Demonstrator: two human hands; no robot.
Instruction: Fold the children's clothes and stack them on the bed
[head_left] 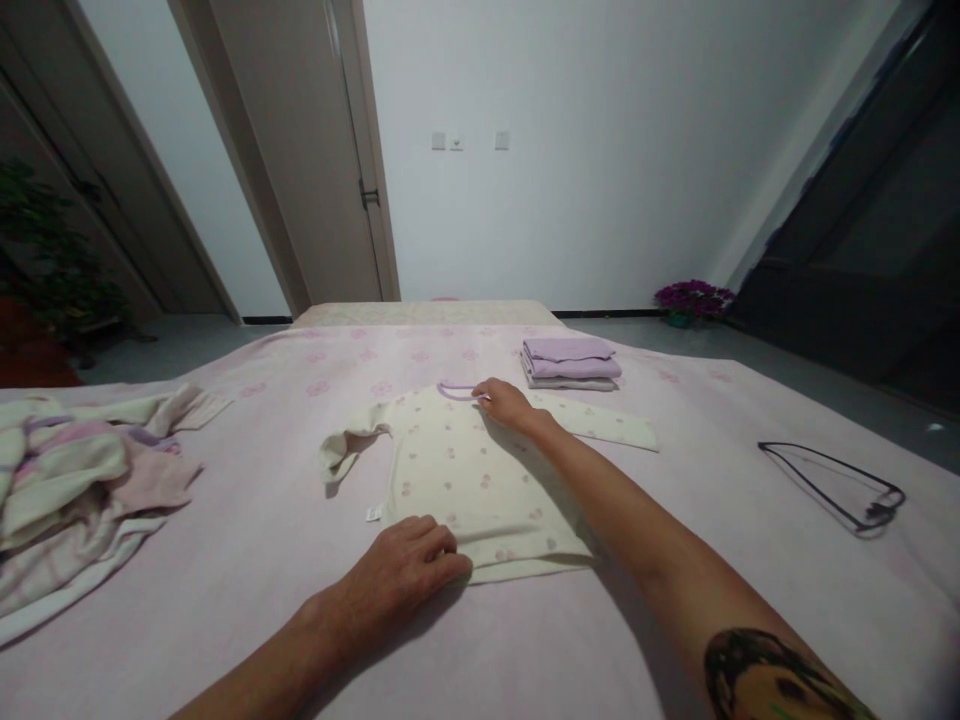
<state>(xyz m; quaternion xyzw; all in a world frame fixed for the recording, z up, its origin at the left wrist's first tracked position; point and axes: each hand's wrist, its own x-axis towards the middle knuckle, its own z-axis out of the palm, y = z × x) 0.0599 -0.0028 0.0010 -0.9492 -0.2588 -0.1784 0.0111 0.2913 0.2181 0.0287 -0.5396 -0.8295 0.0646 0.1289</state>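
A small cream long-sleeved shirt (465, 470) with a pale heart-like print and a lilac neckline lies spread on the bed cover, its neck pointing away from me. Its left sleeve is bent and crumpled; the right sleeve stretches out flat. My left hand (412, 560) is at the near left corner of the hem, thumb and fingers closed on the fabric, fingertips partly hidden. Reaching across the shirt, my right hand (506, 402) pinches the right side of the neckline. A white label (374, 514) sticks out at the left side seam.
Folded lilac and grey clothes (570, 363) form a stack beyond the right sleeve. A loose heap of clothes (90, 480) lies at the left. A black wire-like frame (832, 485) rests on the pink bed cover (712, 560) at the right.
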